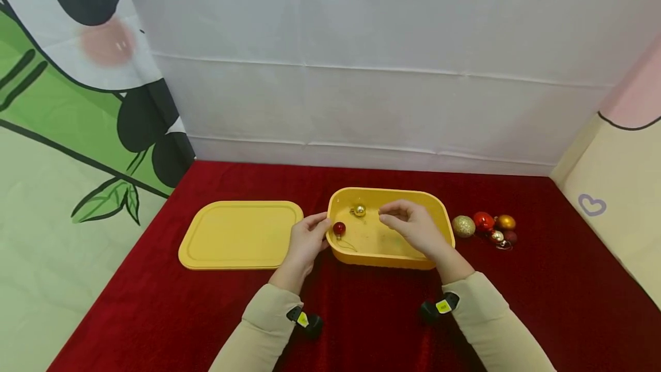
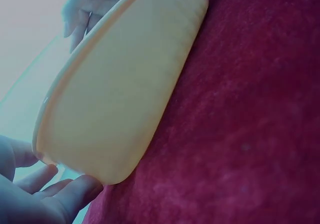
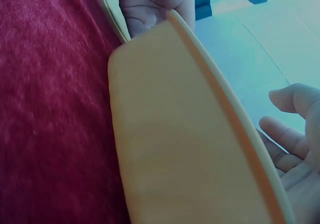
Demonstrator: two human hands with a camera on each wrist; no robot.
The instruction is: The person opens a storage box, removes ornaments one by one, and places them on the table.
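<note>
A yellow plastic box (image 1: pixel 392 259) without its lid stands mid-table. My left hand (image 1: pixel 306 241) holds its left end, with fingertips against the outer wall near the rim; the left wrist view shows these fingers (image 2: pixel 82 191) at the box's end. Inside the box lie a small gold bauble (image 1: pixel 359 210) and a dark red bauble (image 1: pixel 339 228) with a thin hanging loop. Over the right half of the box hovers my right hand (image 1: pixel 415 228). In the right wrist view its thumb (image 3: pixel 295 97) and fingers are apart, with nothing visible between them.
A yellow lid (image 1: pixel 240 235) lies flat left of the box. Right of the box sit a glittery gold bauble (image 1: pixel 463 226), a red bauble (image 1: pixel 483 221), an orange-gold bauble (image 1: pixel 505 222) and smaller ones. Red cloth (image 1: pixel 361 314) covers the table; a white sheet (image 1: pixel 361 73) hangs behind.
</note>
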